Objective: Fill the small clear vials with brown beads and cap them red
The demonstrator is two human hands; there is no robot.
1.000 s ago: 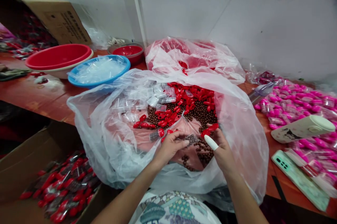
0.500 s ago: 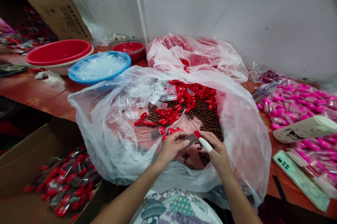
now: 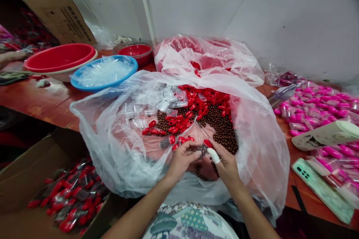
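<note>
Over an opened plastic bag, my left hand pinches a small clear tube with dark beads in it. My right hand, a white cover on its thumb, has its fingers closed on a red cap at the tube's upper end. Whether the cap is fully seated I cannot tell. Loose brown beads lie in the bag beyond my hands. Beside them are red caps and empty clear tubes. A filled tube with a red cap lies just left of my left hand.
Finished red-capped tubes fill a cardboard box at lower left. A blue basin of clear pieces and a red basin stand behind. On the right are pink-capped tubes, a bottle and a phone. Someone's hand shows far left.
My right hand has shifted slightly left, and its covered thumb now sits closer to the tube. Another person's hand has come into view at the far left.
</note>
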